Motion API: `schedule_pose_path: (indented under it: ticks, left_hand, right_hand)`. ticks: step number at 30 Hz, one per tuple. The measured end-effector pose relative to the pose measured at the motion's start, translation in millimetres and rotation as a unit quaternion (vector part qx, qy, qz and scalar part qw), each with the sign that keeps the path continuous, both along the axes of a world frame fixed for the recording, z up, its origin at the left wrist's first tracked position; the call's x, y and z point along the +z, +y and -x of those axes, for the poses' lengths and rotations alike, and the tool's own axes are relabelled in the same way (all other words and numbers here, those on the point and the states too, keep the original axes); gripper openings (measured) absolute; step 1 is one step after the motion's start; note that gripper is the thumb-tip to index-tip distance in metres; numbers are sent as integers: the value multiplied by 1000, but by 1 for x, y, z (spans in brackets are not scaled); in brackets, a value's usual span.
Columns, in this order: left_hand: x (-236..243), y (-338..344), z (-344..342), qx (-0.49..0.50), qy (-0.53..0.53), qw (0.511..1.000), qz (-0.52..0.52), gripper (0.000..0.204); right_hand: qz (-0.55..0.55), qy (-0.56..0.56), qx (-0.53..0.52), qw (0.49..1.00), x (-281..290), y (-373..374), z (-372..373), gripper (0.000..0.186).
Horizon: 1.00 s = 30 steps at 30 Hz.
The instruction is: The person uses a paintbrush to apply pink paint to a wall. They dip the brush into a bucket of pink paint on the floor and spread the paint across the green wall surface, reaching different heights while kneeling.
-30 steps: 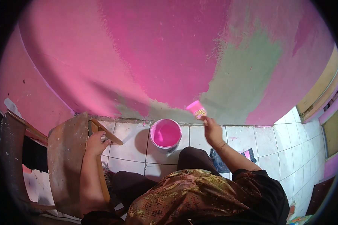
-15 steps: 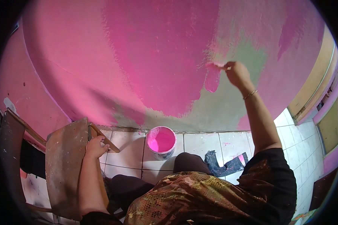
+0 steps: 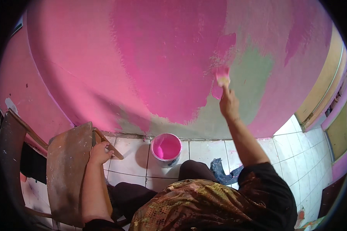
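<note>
My right hand [image 3: 229, 103] is closed around the handle of a paintbrush [image 3: 222, 76], bristles up and loaded with pink paint. The bristles are at the wall [image 3: 165, 57], over the border between deep pink paint and a bare grey-green patch [image 3: 254, 63]. A fresh pink stroke [image 3: 224, 44] shows just above the brush. On the left, my left hand [image 3: 101, 152] has its fingers curled at the edge of a worn wooden chair [image 3: 67, 169]. A bucket [image 3: 166, 148] of pink paint stands on the floor between my hands, close to the wall.
White floor tiles [image 3: 131, 154] meet the wall behind the bucket. A crumpled dark sheet or cloth [image 3: 221, 171] lies beside my knee. Another dark chair part [image 3: 11, 154] stands at the far left. A doorway frame [image 3: 320, 92] is at the right.
My right hand has moved down and slightly left, turning the brush from sideways to bristles up. A new pink stroke shows higher on the wall. My left hand stays at the chair.
</note>
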<state>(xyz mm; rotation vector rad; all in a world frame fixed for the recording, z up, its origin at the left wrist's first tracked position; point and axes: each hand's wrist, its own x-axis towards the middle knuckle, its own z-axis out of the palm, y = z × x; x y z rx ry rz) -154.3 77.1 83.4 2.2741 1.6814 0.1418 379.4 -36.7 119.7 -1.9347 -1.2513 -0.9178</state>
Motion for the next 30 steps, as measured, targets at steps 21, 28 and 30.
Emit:
schedule_pose_path:
  ticks: [21, 28, 30]
  left_hand:
    - [-5, -1, 8, -5, 10, 1000, -17, 48]
    - [-2, -3, 4, 5, -22, 1000, 2, 49]
    - [-6, 0, 10, 5, -13, 1000, -6, 49]
  right_hand:
    - [-29, 127, 60, 990, 185, -23, 24, 18]
    - [9, 20, 11, 1000, 66, 17, 6, 37]
    - [67, 38, 43, 996, 10, 11, 15, 44]
